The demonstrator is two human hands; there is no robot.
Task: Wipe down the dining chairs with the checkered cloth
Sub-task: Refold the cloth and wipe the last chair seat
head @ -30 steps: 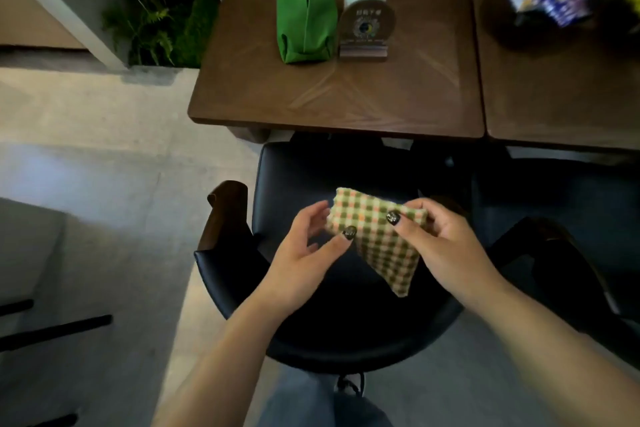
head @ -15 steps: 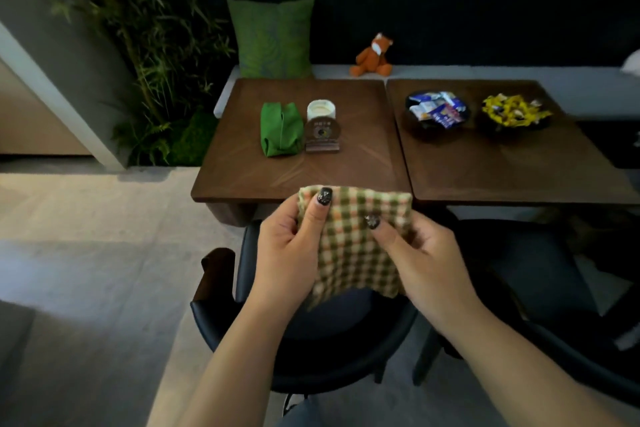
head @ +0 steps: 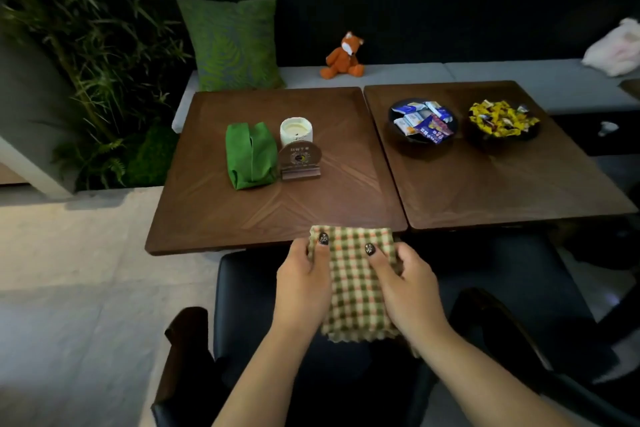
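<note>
The checkered cloth (head: 355,291), green, cream and orange, hangs folded between both hands above the black dining chair (head: 242,291). My left hand (head: 301,284) pinches its upper left corner with the thumb on top. My right hand (head: 405,288) pinches the upper right part, thumb on the front face. The cloth's top edge is level with the near edge of the left wooden table (head: 214,211). The chair has a black padded seat and a dark wooden armrest (head: 180,354) at the left. A second dark chair (head: 512,333) stands to the right.
On the left table stand a green pouch (head: 249,154), a white candle (head: 296,130) and a round wooden sign (head: 300,161). The right table (head: 502,191) bears two bowls of wrapped snacks (head: 422,121). A bench with a green cushion (head: 235,43) and fox toy (head: 344,57) runs behind; plants at left.
Both hands have lifted the cloth up and forward, and the left hand took hold of its corner. The view rose from the chair seat to the tables and bench.
</note>
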